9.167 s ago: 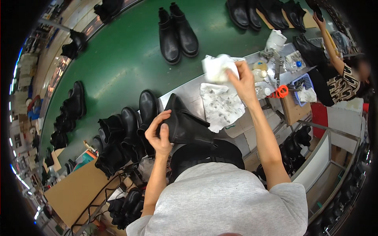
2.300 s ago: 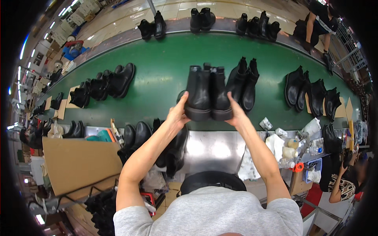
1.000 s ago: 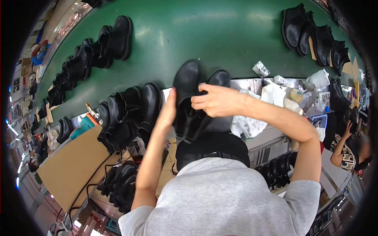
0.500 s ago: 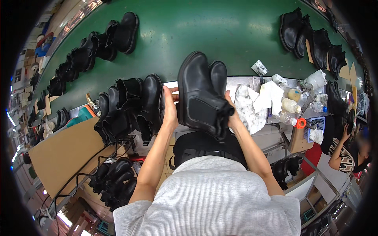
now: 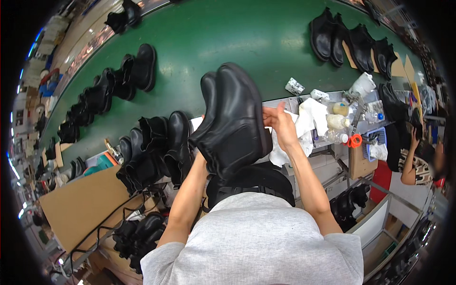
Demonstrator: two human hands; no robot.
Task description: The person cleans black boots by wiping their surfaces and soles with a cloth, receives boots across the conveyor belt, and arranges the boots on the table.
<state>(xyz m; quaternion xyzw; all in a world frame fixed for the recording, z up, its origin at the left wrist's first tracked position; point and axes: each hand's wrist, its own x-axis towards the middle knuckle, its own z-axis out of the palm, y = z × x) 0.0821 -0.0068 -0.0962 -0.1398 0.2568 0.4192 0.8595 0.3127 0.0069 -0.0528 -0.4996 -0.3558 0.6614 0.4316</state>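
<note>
1. The pair of black boots (image 5: pixel 232 121) is held up in the air above the edge of the worktable (image 5: pixel 304 147), close in front of the person's chest. The two boots are pressed side by side, and their toes point up and away, toward the green belt (image 5: pixel 228 33).

2. The leather looks smooth and a little shiny, so I judge it can slip under bare fingers. The soles seem thick and stiff, while the upper shafts look softer and may fold when squeezed. Two boots together are probably quite heavy for one hand.

3. The right hand (image 5: pixel 280 126) touches the right side of the pair near the sole edge, with the fingers spread flat on it. The left hand is hidden behind the boots; only the forearm goes up under them. It seems to carry the pair from below, but I cannot tell how the fingers close.

4. A good place to hold is the stiff sole and heel, not the soft shaft.

5. Just left of the pair, more black boots (image 5: pixel 156 147) stand in a close group. To the right, white cloths (image 5: pixel 304 118) lie on the table, and small bottles (image 5: pixel 335 123) and orange scissors (image 5: pixel 354 140) are beside them.

6. Other boots (image 5: pixel 351 40) stand on the belt, well apart.
</note>
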